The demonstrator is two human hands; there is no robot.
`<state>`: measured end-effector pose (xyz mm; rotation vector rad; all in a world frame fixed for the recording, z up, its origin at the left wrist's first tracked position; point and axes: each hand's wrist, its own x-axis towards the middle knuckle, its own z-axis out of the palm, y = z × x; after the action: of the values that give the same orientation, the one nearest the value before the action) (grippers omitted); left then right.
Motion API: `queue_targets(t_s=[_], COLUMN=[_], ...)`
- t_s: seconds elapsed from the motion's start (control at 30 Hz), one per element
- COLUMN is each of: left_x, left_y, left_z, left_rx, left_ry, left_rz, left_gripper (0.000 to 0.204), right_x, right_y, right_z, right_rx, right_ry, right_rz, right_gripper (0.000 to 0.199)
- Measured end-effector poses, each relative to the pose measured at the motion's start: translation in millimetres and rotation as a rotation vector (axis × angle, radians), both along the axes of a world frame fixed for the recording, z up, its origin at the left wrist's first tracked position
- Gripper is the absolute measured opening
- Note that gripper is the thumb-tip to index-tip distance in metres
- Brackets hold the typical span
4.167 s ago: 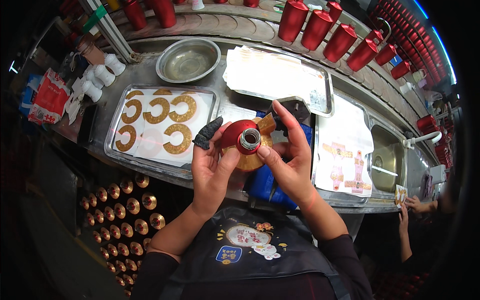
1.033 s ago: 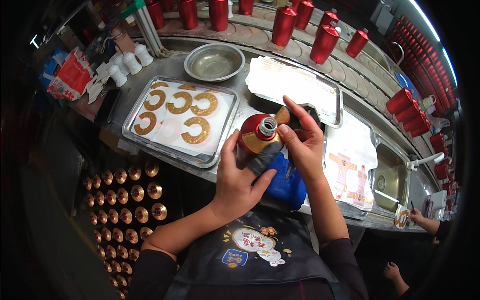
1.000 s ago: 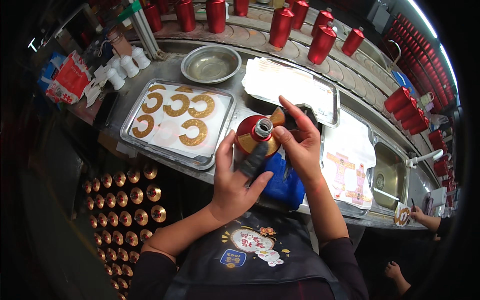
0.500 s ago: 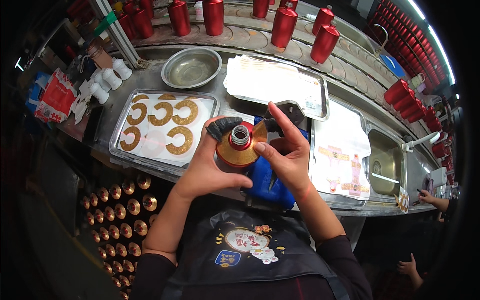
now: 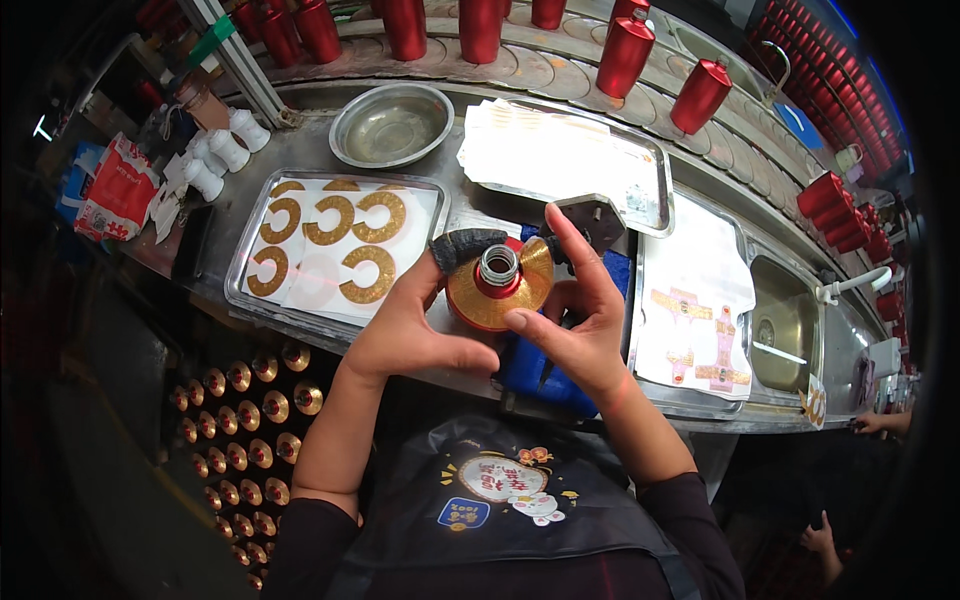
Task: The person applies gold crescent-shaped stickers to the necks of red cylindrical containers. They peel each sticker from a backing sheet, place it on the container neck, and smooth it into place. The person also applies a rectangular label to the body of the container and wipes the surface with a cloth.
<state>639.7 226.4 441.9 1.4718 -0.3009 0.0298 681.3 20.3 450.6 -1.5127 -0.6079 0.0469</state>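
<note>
A red bottle (image 5: pixel 507 249) with an open threaded metal neck stands between my hands, seen from above. A gold C-shaped decal (image 5: pixel 475 295) lies round its shoulder, with one end lifted at the right of the neck. My left hand (image 5: pixel 405 325) holds the bottle from the left, its black-covered forefinger bent along the shoulder and its thumb stretched out in front. My right hand (image 5: pixel 590 335) is at the decal's right side, thumb tip on its edge and forefinger pointing up. The bottle's body and some right fingers are hidden. Beneath is a blue fixture (image 5: pixel 545 385).
On the left, a metal tray (image 5: pixel 236 270) carries gold decals on white sheets. Behind are a metal bowl (image 5: pixel 390 125) and a second tray (image 5: pixel 655 190) of sheets. Red bottles (image 5: pixel 625 58) line a belt. A sink (image 5: pixel 785 335) and another person's hand (image 5: pixel 870 424) are at right.
The red bottles on the belt have moved to the right. My view has shifted slightly, and both hands keep nearly the same hold on the bottle and decal.
</note>
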Motion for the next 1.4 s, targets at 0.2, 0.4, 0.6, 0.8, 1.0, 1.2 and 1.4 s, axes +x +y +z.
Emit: queue_targets(t_s=[0.2, 0.4, 0.6, 0.8, 1.0, 1.2, 1.4], left_x=[1, -1, -6, -1, 3, 9, 31], left_y=[-9, -12, -26, -20, -7, 6, 57], left_z=[-3, -6, -11, -27, -34, -40, -42], left_rx=[-0.242, -0.215, -0.123, -0.163, -0.032, -0.105, -0.108], left_ry=[0.086, 0.129, 0.201, 0.088, 0.028, 0.080, 0.202], left_rz=[0.039, 0.099, 0.270, 0.343, 0.236, 0.265, 0.070], left_gripper=[0.051, 0.055, 0.058, 0.061, 0.056, 0.055, 0.081], right_x=[7, 7, 14, 15, 17, 20, 14], right_y=[0, -1, 2, 3, 8, 9, 14], right_z=[3, 0, -8, -8, -9, -13, -18], right_rx=[-0.037, 0.033, 0.050, 0.128, 0.222, 0.203, 0.300], right_ry=[0.085, 0.134, -0.188, -0.154, -0.156, -0.150, -0.194], right_rz=[0.046, 0.076, 0.020, -0.009, -0.003, -0.033, -0.139], right_gripper=[0.082, 0.073, 0.071, 0.070, 0.069, 0.066, 0.063])
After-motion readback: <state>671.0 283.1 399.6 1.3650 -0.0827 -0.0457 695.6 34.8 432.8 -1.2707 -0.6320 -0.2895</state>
